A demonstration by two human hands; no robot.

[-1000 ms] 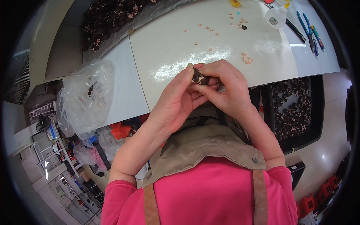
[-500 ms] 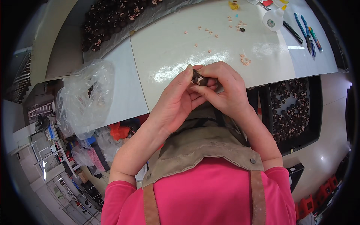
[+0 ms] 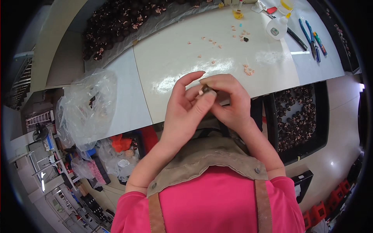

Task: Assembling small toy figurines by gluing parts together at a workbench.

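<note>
A small dark brown piece with a pale bit (image 3: 206, 89) is held between my hands above the table's front edge. My left hand (image 3: 185, 108) lays its thumb across the piece, with its index finger raised away from it. My right hand (image 3: 232, 97) pinches the piece from the other side, its fingers curled. Much of the piece is hidden by the fingers. Beyond my hands, small pale pink scraps (image 3: 248, 70) lie scattered on the white table (image 3: 163, 58), with a little dark bit (image 3: 246, 39) among them.
Many dark round pieces with pink parts (image 3: 112, 27) lie heaped at the back left; similar ones fill a black tray (image 3: 324, 128) at right. A clear plastic bag (image 3: 89, 105) hangs over the left edge. A white squeeze bottle (image 3: 274, 29) and blue-handled pliers (image 3: 309, 37) are back right.
My left thumb has moved across the piece, and my left index finger has lifted off it. The piece is turned and sits slightly lower. The whole view has shifted a little.
</note>
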